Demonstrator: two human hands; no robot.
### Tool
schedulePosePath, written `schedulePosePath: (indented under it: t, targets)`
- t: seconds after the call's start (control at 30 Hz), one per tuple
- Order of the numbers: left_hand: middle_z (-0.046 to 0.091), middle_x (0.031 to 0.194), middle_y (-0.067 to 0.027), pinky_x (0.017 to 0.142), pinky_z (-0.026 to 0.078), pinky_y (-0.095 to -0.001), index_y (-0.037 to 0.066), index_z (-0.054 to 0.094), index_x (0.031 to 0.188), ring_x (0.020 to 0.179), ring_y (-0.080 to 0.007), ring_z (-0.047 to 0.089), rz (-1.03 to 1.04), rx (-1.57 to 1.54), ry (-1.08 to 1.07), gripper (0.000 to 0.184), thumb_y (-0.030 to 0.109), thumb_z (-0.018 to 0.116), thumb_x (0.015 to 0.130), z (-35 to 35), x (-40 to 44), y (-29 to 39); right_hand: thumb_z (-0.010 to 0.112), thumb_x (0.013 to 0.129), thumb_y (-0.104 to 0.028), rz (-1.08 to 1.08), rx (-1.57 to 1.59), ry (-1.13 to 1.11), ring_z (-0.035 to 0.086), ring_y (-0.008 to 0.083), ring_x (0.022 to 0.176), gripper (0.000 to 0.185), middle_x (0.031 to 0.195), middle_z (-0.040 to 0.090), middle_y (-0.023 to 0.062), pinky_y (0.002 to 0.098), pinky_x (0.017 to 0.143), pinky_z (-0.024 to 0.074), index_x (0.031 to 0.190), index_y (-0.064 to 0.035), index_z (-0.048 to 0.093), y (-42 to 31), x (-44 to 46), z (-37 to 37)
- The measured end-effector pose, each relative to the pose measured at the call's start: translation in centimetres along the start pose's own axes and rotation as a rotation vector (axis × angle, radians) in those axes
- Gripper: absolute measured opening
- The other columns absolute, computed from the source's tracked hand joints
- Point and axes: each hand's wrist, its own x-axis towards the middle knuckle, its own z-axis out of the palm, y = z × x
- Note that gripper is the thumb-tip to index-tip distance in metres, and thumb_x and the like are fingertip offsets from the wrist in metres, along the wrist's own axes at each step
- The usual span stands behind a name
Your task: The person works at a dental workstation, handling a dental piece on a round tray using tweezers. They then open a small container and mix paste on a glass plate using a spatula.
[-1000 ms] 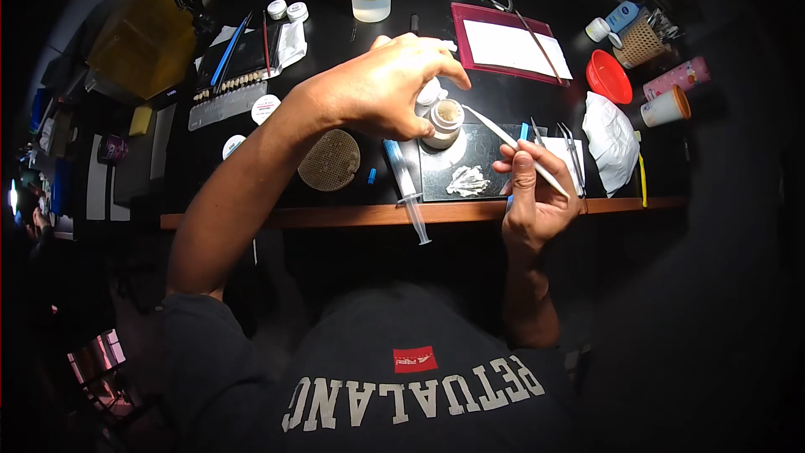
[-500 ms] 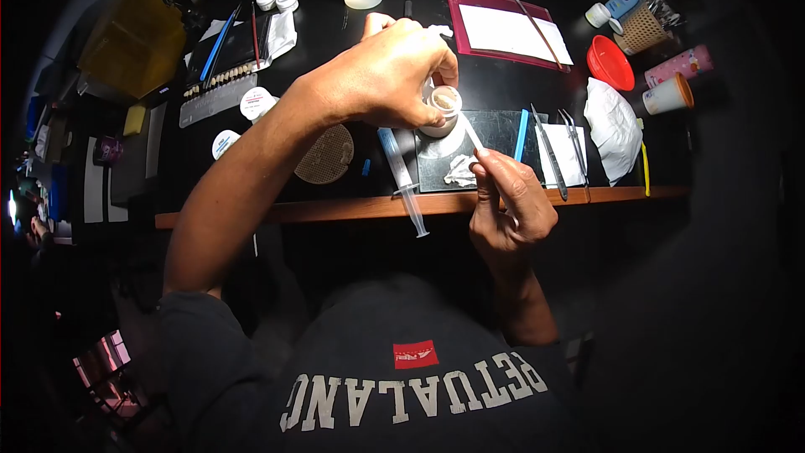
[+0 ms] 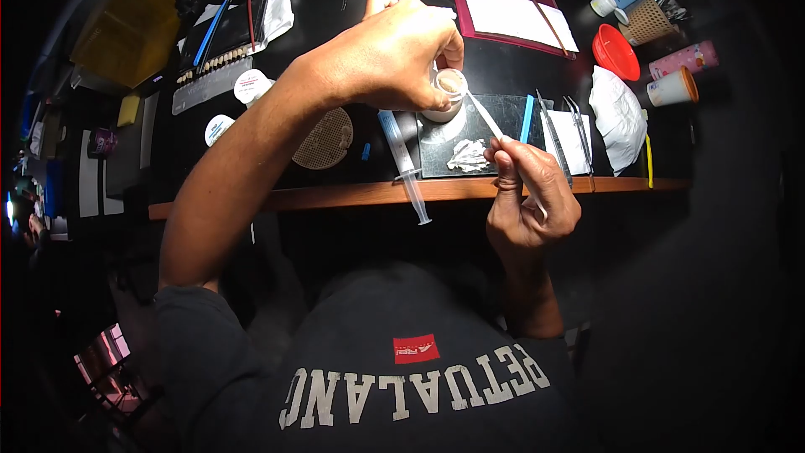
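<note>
My left hand [image 3: 415, 54] reaches across from the left, its fingers closed around a small translucent cup [image 3: 453, 81] tilted toward me. Beneath it stands a whitish round container [image 3: 442, 112], partly covered by the fingers. A slim white spatula [image 3: 485, 116] is pinched in my right hand [image 3: 537, 193], its tip at the cup's rim. What the cup contains is hard to make out. Both sit over a dark glassy slab [image 3: 432, 164], where a crumpled white tissue [image 3: 468, 156] lies. A large plastic syringe [image 3: 402, 151] rests left of the slab, its plunger end past the table edge.
Right of the slab lie a blue strip [image 3: 527, 120], tweezers [image 3: 580, 130] and white paper. Farther right are a white cloth [image 3: 619, 122], red bowl [image 3: 615, 52] and cup [image 3: 672, 88]. At left are a honeycomb disc [image 3: 324, 139], lidded jars [image 3: 251, 85] and shade tabs [image 3: 214, 65].
My right hand has shifted right and slightly down, drawing the spatula back toward the cup's rim. My left hand keeps its hold on the cup; the camera view has shifted slightly.
</note>
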Motion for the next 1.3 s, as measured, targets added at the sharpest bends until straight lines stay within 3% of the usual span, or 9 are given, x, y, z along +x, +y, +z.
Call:
schedulePosePath:
  t: [0.17,0.3,0.43,0.57,0.67,1.0,1.3]
  targets:
    - [0.075,0.091,-0.0148,0.099,0.045,-0.0442,0.004,0.078,0.097,0.095,-0.0326,0.071,-0.013,-0.025,-0.018,0.037,0.026,0.087,0.069,-0.1,0.1,0.0,0.073,0.092,0.008,0.043,-0.020,0.010,0.076,0.0203,0.082,0.015,0.093,0.076,0.0168,0.0287,0.073,0.0609,0.107,0.0050,0.074,0.3,-0.1,-0.6]
    - [0.076,0.090,-0.0161,0.095,0.051,-0.0420,0.002,0.078,0.096,0.090,-0.0316,0.073,-0.038,-0.074,-0.024,0.037,0.025,0.087,0.068,0.0,0.2,-0.2,0.071,0.097,0.000,0.282,0.093,0.117,0.073,0.0169,0.074,0.009,0.089,0.074,0.0148,0.0262,0.069,0.0588,0.106,0.0040,0.071,0.2,-0.5,-1.2]
    - [0.076,0.090,-0.0172,0.091,0.054,-0.0403,0.001,0.078,0.096,0.086,-0.0311,0.074,-0.003,-0.058,-0.012,0.037,0.023,0.088,0.068,0.0,0.3,-0.2,0.064,0.107,-0.015,0.485,0.145,0.144,0.067,0.0122,0.063,0.019,0.079,0.072,0.0121,0.0231,0.061,0.0539,0.105,0.0037,0.064,1.1,-1.0,-2.7]
    - [0.076,0.089,-0.0178,0.088,0.057,-0.0400,0.000,0.078,0.096,0.086,-0.0308,0.074,0.000,-0.085,0.000,0.036,0.021,0.088,0.068,0.1,0.3,-0.4,0.062,0.107,-0.014,0.587,0.172,0.139,0.065,0.0108,0.061,0.018,0.077,0.070,0.0118,0.0196,0.052,0.0479,0.104,0.0031,0.062,1.5,-1.8,-3.7]
    - [0.076,0.090,-0.0183,0.085,0.059,-0.0391,-0.001,0.078,0.096,0.085,-0.0305,0.075,-0.006,-0.090,-0.010,0.037,0.020,0.088,0.068,0.0,0.3,-0.3,0.062,0.107,-0.014,0.560,0.217,0.153,0.065,0.0107,0.061,0.017,0.077,0.070,0.0129,0.0187,0.049,0.0454,0.104,0.0031,0.062,1.6,-2.5,-4.0]
    - [0.076,0.089,-0.0187,0.083,0.060,-0.0379,-0.001,0.078,0.096,0.084,-0.0299,0.075,-0.016,-0.101,-0.009,0.036,0.020,0.087,0.068,0.0,0.3,-0.3,0.061,0.107,-0.013,0.533,0.254,0.184,0.070,0.0150,0.063,0.018,0.079,0.071,0.0158,0.0201,0.051,0.0531,0.105,0.0050,0.061,1.2,-3.8,-3.2]
    - [0.076,0.087,-0.0177,0.088,0.057,-0.0391,0.000,0.078,0.096,0.085,-0.0304,0.075,-0.040,-0.116,-0.023,0.036,0.022,0.087,0.069,-0.1,0.4,-0.2,0.060,0.108,-0.012,0.587,0.307,0.109,0.072,0.0171,0.066,0.018,0.080,0.072,0.0167,0.0225,0.054,0.0567,0.106,0.0057,0.061,0.6,-3.1,-2.6]
